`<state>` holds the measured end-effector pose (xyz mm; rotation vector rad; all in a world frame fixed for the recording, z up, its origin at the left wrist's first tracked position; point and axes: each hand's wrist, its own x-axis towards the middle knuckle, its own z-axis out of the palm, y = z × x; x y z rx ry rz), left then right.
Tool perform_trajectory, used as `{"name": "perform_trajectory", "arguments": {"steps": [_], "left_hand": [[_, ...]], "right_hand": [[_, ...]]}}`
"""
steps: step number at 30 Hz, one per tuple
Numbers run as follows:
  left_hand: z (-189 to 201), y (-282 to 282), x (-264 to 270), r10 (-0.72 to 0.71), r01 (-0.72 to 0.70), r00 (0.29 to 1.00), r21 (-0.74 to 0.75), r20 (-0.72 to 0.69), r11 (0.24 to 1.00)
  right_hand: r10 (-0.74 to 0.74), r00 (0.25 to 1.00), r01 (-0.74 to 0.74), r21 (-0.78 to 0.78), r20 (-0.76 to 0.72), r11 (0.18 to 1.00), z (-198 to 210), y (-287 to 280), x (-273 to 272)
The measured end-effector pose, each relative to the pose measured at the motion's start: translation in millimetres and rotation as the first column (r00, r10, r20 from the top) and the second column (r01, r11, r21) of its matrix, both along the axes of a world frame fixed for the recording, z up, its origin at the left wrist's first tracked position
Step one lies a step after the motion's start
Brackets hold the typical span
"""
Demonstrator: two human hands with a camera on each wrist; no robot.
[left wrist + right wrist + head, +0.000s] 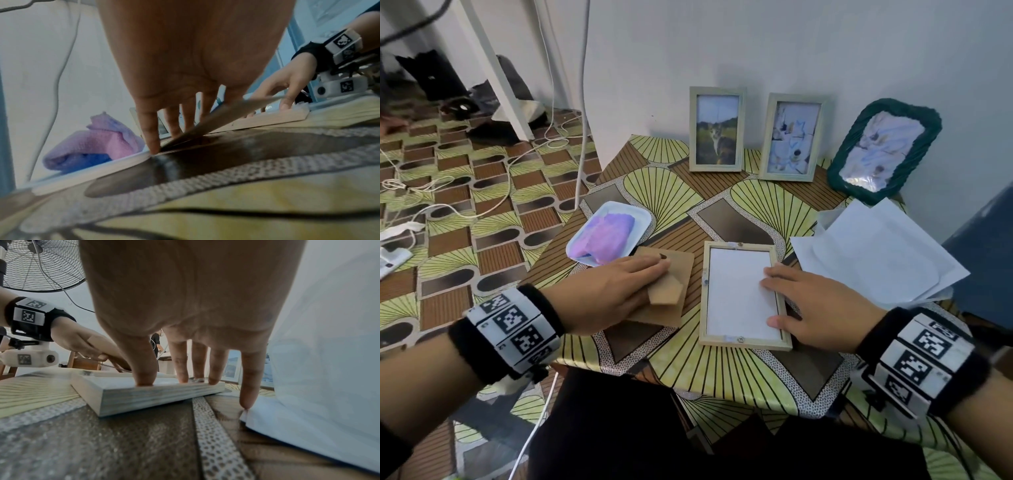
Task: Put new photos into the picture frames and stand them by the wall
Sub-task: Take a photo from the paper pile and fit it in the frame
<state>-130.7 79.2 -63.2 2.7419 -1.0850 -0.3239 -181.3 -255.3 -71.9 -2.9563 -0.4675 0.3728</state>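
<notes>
Wooden frame (743, 297) — right hand (822, 303) flat

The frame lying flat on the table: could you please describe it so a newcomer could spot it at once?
On the patterned table, three frames stand by the wall. Nearer, under the right hand, lies a pale wooden frame, face down, showing blank white paper rather than a picture.

Both forearms reach forward, banded at the wrists; left hand (616, 291) lies palm-down, fingers (151, 129) straight, right hand (822, 308) spread flat, fingertips (145, 378) pressing down.
</notes>
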Motion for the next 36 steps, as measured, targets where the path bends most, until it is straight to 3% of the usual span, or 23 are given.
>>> {"name": "perform_trajectory", "arguments": {"steps": [5,12,19,23,27,36], "left_hand": [[3,-9,-7,0.109,-0.123,0.991,-0.183,-0.082,0.975],[27,-32,-11,0.138,-0.111,0.989,-0.344,0.055,0.932],[12,-81,-12,-0.053,0.072,0.983,-0.107,0.174,0.992],[1,-100,-19,-0.104,0.067,0.961,0.151,0.257,0.986],[-7,-114,-20,-0.136,0.057,0.948,0.269,0.288,0.962],[-7,-134,-19,-0.215,0.141,0.952,0.312,0.219,0.94]], "right_hand": [[-0.025,1.0,0.025,0.029,-0.014,0.999,2,-1,-2],[-0.106,0.993,0.102,0.083,0.045,0.991,7,-4,-9],[-0.116,0.992,0.113,0.069,0.04,0.991,3,-4,-11],[-0.107,0.994,0.105,0.062,0.029,0.993,1,-4,-10],[-0.093,0.996,0.092,0.08,0.012,0.993,2,-5,-8],[-0.099,0.995,0.097,0.101,0.013,0.99,9,-5,-9]]}}
